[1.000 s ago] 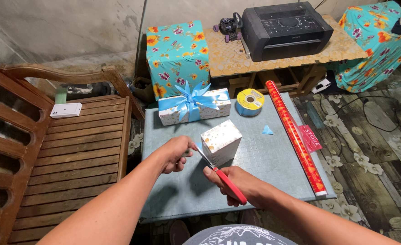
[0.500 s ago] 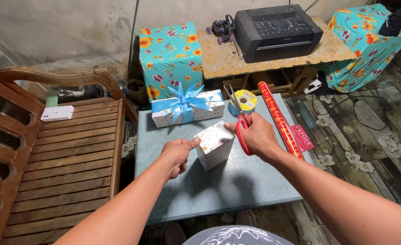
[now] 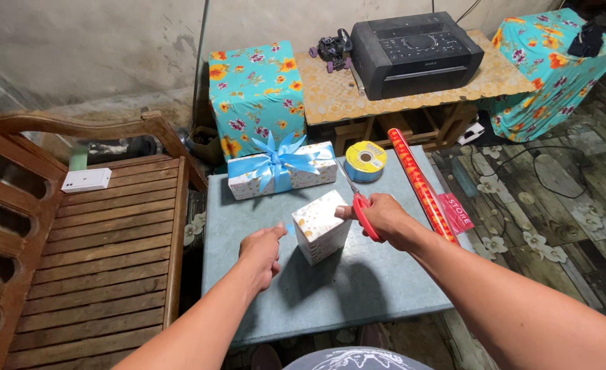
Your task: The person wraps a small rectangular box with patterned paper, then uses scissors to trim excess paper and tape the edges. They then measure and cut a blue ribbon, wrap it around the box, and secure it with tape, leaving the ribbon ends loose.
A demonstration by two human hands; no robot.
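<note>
Head view: wrapped box (image 3: 320,225) closed — contents unseen

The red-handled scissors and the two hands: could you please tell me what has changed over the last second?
The right hand carried the red-handled scissors from the near side of the small wrapped box up and over to its far right side, still gripping them. The left hand stayed near the box's left edge, thumb toward it. The bowed gift, ribbon spool and paper roll kept their places.
</note>
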